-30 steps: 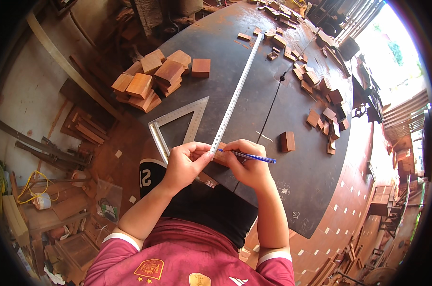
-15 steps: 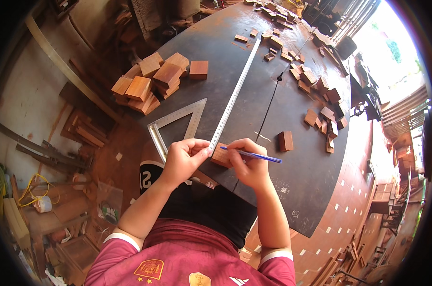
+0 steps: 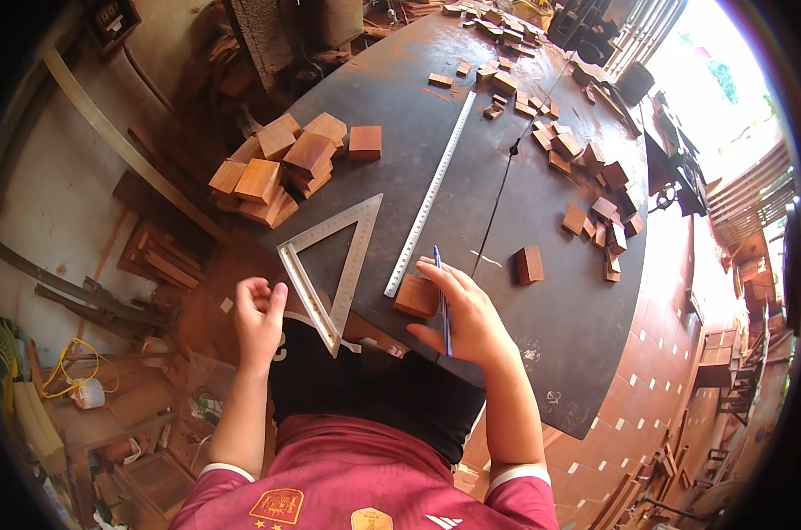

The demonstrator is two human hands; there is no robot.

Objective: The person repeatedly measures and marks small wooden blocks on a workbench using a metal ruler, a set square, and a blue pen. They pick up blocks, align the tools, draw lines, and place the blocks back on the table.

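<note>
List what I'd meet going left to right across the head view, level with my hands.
Left hand, triangular metal square, white ruler (its near end), nearer wooden block, right hand with a blue pen, lone wooden block.

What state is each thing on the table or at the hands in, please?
Left hand: empty, half curled
Right hand: partly open, holding the pen
Pen: held
Ruler: flat on the table, unheld
Set square: unheld, jutting past the table edge
Near block: resting by the ruler's near end
Left blocks: piled up
Right blocks: scattered
</note>
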